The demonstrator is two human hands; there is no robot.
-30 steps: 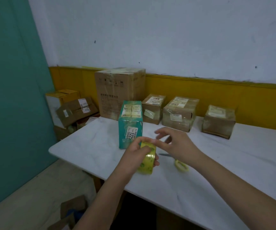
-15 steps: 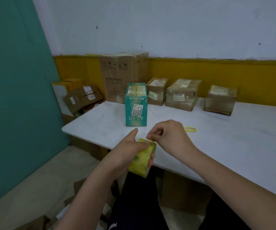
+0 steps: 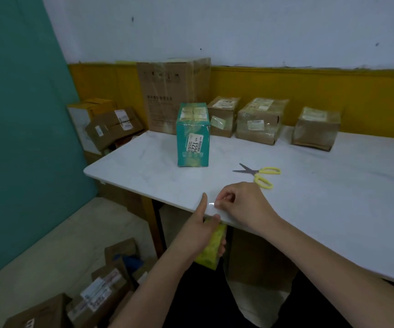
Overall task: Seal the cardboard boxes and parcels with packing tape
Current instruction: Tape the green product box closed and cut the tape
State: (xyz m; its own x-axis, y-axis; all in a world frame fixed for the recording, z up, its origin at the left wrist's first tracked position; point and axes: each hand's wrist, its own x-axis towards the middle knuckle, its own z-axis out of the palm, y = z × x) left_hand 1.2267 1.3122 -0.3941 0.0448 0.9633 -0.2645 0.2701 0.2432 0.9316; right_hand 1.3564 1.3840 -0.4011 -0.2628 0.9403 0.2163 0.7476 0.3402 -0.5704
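Observation:
My left hand (image 3: pixel 200 227) grips a yellow roll of packing tape (image 3: pixel 212 249) just below the near edge of the white table (image 3: pixel 333 209). My right hand (image 3: pixel 241 204) pinches the clear free end of the tape above the table edge, close to my left thumb. A teal box (image 3: pixel 192 136) with a white label stands upright on the table ahead. Behind it sit a tall cardboard box (image 3: pixel 172 93) and three smaller taped brown parcels (image 3: pixel 223 116) (image 3: pixel 260 120) (image 3: pixel 316 127) along the yellow wall strip.
Yellow-handled scissors (image 3: pixel 261 176) lie on the table just beyond my right hand. More boxes (image 3: pixel 110 125) are stacked left of the table by the teal wall. Several labelled parcels (image 3: pixel 101 292) lie on the floor at lower left.
The tape roll has dropped from above the table to below its near edge. My right hand has closed on the tape end. The scissors have come into full view.

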